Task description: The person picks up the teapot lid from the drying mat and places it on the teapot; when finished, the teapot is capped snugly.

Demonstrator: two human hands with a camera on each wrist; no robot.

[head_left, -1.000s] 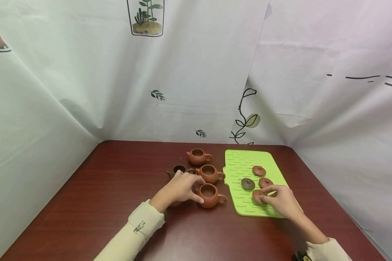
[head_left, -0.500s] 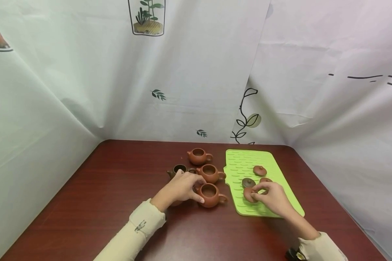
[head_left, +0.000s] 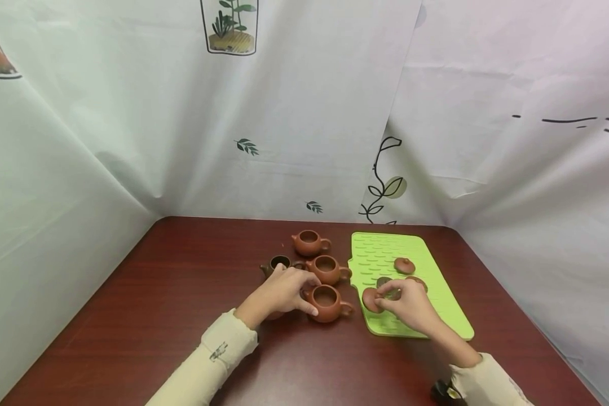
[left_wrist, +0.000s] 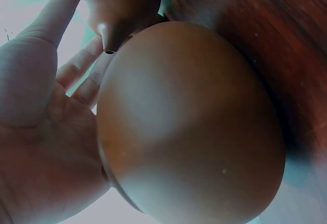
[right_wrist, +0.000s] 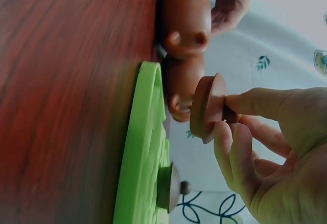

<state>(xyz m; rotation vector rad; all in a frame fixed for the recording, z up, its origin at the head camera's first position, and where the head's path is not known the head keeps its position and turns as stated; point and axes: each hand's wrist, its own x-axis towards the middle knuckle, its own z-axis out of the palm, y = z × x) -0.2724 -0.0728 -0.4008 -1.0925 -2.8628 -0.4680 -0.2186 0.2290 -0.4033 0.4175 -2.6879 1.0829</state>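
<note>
My right hand pinches a reddish-brown teapot lid by its knob. In the right wrist view the lid hangs tilted above the green mat. A lidless reddish-brown teapot stands at the front of the group, its handle toward the mat. My left hand holds it on the spout side, thumb in front and fingers behind. Another round teapot fills the left wrist view; from the head it is mostly hidden under that hand.
Behind stand two more reddish-brown teapots and a dark one, all lidless. On the green mat lie two reddish-brown lids and a dark lid, partly covered by the right hand. White printed cloth encloses the table.
My right hand has lifted the lid off the mat's front and carried it left toward the front teapot. The left hand has stayed in place on that teapot.
</note>
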